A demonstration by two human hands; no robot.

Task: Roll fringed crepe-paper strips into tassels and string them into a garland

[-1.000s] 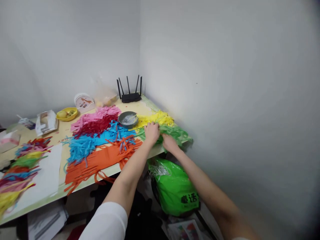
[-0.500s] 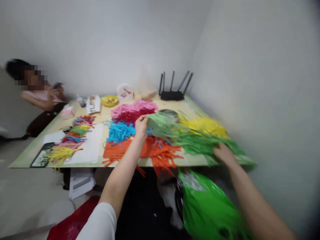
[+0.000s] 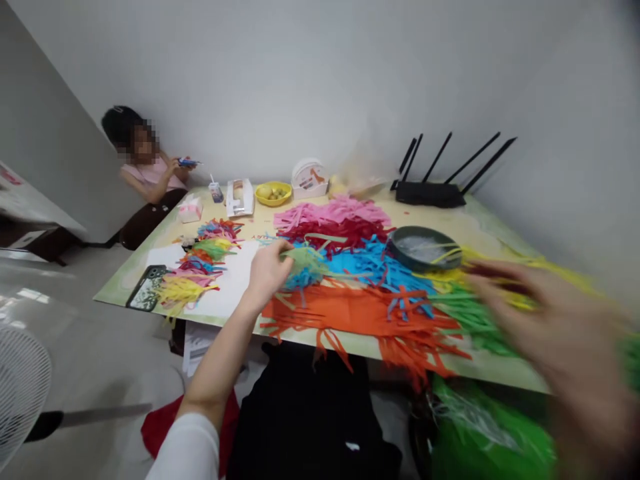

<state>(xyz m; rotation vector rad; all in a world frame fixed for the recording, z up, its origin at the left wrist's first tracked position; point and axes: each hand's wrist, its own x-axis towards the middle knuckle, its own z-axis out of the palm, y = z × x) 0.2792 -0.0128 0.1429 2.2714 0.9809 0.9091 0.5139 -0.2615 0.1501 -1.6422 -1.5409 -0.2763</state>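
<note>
My left hand [image 3: 267,272] is closed on a bunch of green paper strips [image 3: 306,261], held just above the blue paper strips [image 3: 370,265] and the orange paper strips [image 3: 350,310] on the table [image 3: 480,365]. My right hand [image 3: 560,337] is large and smeared by motion at the right, over the green strips pile [image 3: 465,313] near the table's edge; its fingers look spread, and I cannot make out anything in them. A grey bowl [image 3: 424,247] sits beside yellow strips [image 3: 450,277].
Pink and dark red strips [image 3: 335,220] lie farther back. Mixed colour bundles [image 3: 193,273], white paper [image 3: 225,283] and a phone [image 3: 146,296] lie at the left. A router [image 3: 430,193], yellow bowl [image 3: 273,193] and boxes stand at the back. A seated person [image 3: 147,173] is at far left. A green bag [image 3: 480,433] hangs below.
My left hand has carried a bunch of green strips leftward, away from the green pile. My right hand let go and swung toward the camera. The view has turned left.
</note>
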